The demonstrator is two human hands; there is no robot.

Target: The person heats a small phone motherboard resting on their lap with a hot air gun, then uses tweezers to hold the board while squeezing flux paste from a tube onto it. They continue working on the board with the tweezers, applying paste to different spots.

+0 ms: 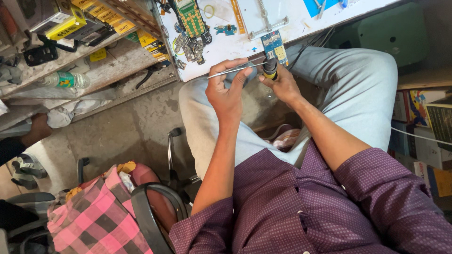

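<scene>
The left hand [227,89] is curled shut on a pair of metal tweezers [235,70], whose tips point across toward the right hand [281,84]. That hand is closed round a screwdriver with a black and yellow handle [270,68], held upright just below a small blue circuit board [274,47] at the edge of the white workbench [221,44]. Whatever tiny part sits between the two tools is too small to make out, possibly a screw. Both hands hang over the lap, off the bench: a loosened pinch would likely drop it to the floor. A slipping tip could scratch the board.
</scene>
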